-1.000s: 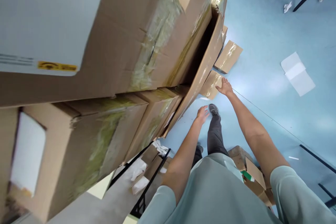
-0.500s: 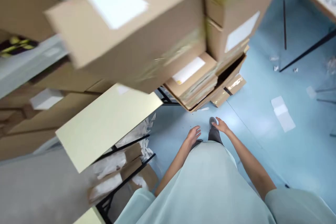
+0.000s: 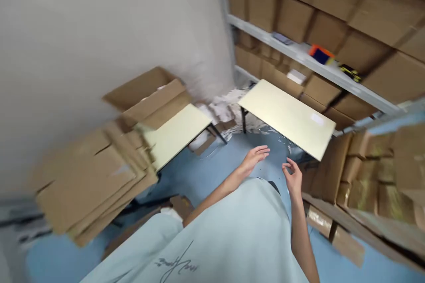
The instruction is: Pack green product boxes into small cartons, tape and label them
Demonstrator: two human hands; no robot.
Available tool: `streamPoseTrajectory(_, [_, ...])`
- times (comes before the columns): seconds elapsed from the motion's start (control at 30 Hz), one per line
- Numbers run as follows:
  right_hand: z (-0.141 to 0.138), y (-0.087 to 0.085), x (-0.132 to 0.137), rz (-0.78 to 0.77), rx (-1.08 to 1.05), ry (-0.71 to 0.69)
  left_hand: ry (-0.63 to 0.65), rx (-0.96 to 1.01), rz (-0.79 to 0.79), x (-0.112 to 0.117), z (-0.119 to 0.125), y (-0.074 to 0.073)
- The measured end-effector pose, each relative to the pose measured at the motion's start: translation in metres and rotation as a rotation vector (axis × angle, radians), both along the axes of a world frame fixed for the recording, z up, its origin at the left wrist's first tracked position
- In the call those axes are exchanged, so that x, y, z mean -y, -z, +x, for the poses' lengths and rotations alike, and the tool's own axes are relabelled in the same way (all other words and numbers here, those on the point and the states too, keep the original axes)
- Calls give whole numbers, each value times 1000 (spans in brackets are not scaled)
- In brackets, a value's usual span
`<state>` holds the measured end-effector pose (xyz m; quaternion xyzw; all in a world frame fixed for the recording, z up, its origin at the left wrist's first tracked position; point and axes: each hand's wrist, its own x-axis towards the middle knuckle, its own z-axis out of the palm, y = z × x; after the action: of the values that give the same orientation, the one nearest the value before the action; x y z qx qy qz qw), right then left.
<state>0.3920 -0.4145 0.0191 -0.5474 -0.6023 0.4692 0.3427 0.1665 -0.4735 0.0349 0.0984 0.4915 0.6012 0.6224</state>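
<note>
The left hand (image 3: 251, 160) and right hand (image 3: 293, 180) hang empty, fingers loosely parted, nearest the right worktop (image 3: 288, 117), while the stacked cardboard (image 3: 96, 181), apparently overhanging the left worktop (image 3: 181, 135), could slide if bumped.

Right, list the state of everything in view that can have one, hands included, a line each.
Left hand: open, fingers extended, holding nothing.
Right hand: half open, fingers bent, holding nothing.
Pale table ahead: standing on its legs.
Upper-left carton: open.
Cardboard stack: flattened, piled in layers.
Shelf boxes: packed side by side; whether sealed, cannot tell.
</note>
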Motion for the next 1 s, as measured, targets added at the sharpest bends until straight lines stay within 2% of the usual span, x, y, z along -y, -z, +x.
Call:
streamPoseTrajectory(0.1, [-94,-35,-1,29,-2,-250,-327,11,54,51,-76,-11])
streamPoseTrajectory(0.2, [-177,-54,10,14,31,-508,-639,30,79,112,-125,-17])
streamPoseTrajectory(0.27, [-227,-56,18,-12,64,-677,-836,41,66,152,-147,-19])
streamPoseTrajectory(0.37, [-301,-46,34,-43,94,-919,-1104,61,-2,208,-171,-18])
streamPoseTrajectory(0.5, [-395,-30,66,-78,90,-1179,-1353,85,-94,264,-197,-15])
streamPoseTrajectory(0.63, [-475,-31,102,-106,51,-1384,-1498,108,-168,288,-230,-18])
streamPoseTrajectory(0.83, [-568,-31,135,-191,13,-1640,-1569,138,-164,285,-283,-27])
streamPoseTrajectory(0.9, [-593,-28,144,-212,19,-1727,-1619,146,-169,287,-293,-26])
streamPoseTrajectory(1.0, [-624,-23,165,-232,25,-1877,-1683,152,-195,297,-291,-24])
